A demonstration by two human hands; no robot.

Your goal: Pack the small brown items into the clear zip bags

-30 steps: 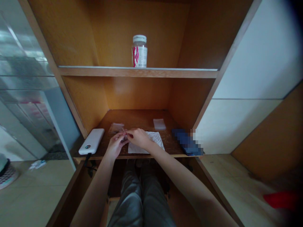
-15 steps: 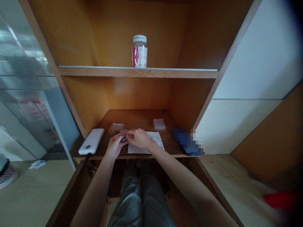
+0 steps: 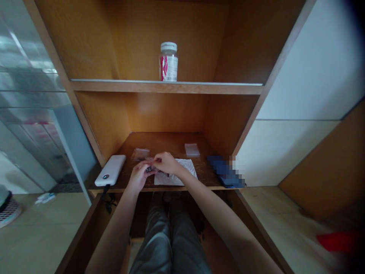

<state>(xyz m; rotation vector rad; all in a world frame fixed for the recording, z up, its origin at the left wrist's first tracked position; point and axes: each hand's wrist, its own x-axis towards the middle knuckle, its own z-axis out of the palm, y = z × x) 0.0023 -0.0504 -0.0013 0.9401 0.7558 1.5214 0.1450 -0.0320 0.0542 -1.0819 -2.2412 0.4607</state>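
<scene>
Clear packet (image 3: 148, 168), something dark showing at it, is found between the two hands, near the left edge of the tissue (image 3: 186, 173); its long axis is masked by fingers, and neither hand is nearer, both being in contact. Left hand (image 3: 138, 174) is curled, gripping the packet from the left; right hand (image 3: 165, 163) is pinched closed at its right side.
</scene>
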